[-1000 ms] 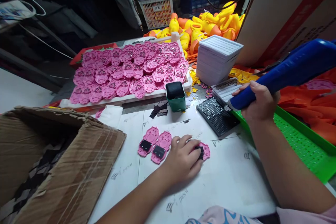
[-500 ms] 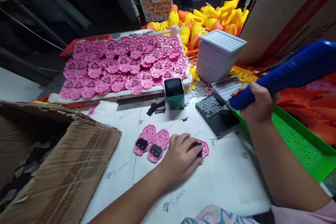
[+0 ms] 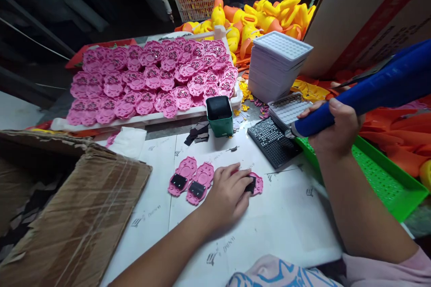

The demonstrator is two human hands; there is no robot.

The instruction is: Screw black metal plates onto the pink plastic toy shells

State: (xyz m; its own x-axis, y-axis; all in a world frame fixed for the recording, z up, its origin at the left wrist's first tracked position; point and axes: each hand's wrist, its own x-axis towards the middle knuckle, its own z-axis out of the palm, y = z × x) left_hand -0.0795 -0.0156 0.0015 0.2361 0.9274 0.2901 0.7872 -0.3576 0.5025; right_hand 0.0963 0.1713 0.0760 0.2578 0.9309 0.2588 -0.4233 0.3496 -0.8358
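Flat, pink paw-shaped piece [image 3: 257, 184] carries a black plate.

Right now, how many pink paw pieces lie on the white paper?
3: two side by side left of the left hand, one under its fingers; the hand may hide more.

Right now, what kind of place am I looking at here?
Probably a small toy assembly workshop. A tray is heaped with identical pink paw-shaped parts, yellow and orange plastic toys are piled behind, and the right hand holds a blue power screwdriver.
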